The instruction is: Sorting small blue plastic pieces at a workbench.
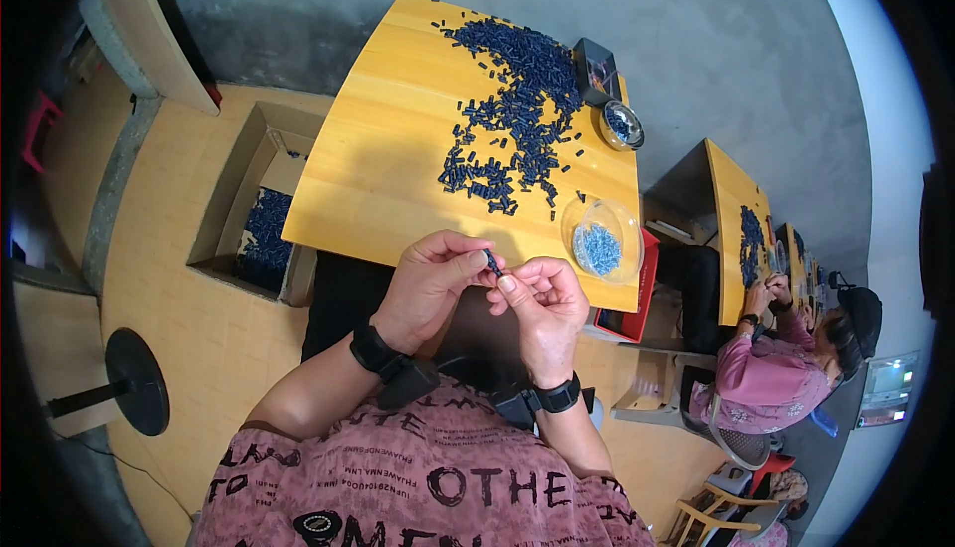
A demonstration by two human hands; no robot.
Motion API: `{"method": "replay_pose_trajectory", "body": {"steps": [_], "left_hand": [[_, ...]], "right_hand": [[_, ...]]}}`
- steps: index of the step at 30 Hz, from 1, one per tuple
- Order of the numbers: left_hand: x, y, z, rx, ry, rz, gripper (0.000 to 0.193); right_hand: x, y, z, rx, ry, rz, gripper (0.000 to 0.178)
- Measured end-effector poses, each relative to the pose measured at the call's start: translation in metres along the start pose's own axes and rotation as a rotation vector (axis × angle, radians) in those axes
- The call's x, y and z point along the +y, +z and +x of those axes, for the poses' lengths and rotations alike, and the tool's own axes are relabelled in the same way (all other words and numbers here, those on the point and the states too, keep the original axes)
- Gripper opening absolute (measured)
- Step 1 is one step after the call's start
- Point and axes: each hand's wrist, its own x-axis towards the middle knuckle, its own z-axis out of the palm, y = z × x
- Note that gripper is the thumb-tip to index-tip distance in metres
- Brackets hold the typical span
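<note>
Starting from the far left, see a black round-based stand (139, 381), well apart from the hands. Next, just left of the yellow table (368, 129), find an open cardboard carton (221, 204) partly filled with dark-blue pieces (264, 239).

Then, by the near table edge, note the left hand (428, 278), with thumb and forefinger closed on a small dark-blue cylindrical piece (491, 262). Held in midair between both sets of fingertips, slanting along its long axis from upper left, at the left fingertips, down to lower right. Meeting that lower end, see the right hand (544, 313), also with thumb and forefinger pinched together on it; too small to tell the exact overlap. Equally near to both hands.

Beyond, look for a loose heap of similar pieces (532, 80), reaching toward the far edge. Farther right, spot a black box (581, 75), a metal bowl (625, 144) just beside it and, nearest to the right hand, a clear round dish (629, 224) holding light-blue parts (600, 251), off to one side of the straight line from fingers to heap. Below the table edge, see a red box (649, 273). At far right, behind a second table (731, 288), find a co-worker in a pink top (766, 378).
</note>
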Motion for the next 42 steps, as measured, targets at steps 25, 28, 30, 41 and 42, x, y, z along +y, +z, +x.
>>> {"method": "replay_pose_trajectory", "body": {"steps": [25, 28, 30, 41, 42], "left_hand": [[0.007, -0.001, 0.000, 0.001, 0.004, 0.163, 0.011], [0.011, 0.001, 0.000, 0.017, 0.004, 0.228, 0.012], [0.014, 0.002, 0.001, 0.012, 0.005, 0.279, 0.012], [0.014, 0.003, 0.003, 0.008, -0.005, 0.290, 0.012], [0.012, 0.003, 0.003, 0.016, 0.009, 0.294, 0.012]], "right_hand": [[-0.003, 0.004, -0.001, -0.026, 0.011, -0.090, 0.011], [-0.001, 0.003, 0.000, -0.029, 0.018, -0.085, 0.011], [0.000, 0.003, 0.001, -0.032, 0.020, -0.078, 0.011], [0.009, 0.003, 0.000, 0.003, -0.167, -0.204, 0.011], [0.009, 0.002, 0.001, 0.002, -0.167, -0.204, 0.011]]}}
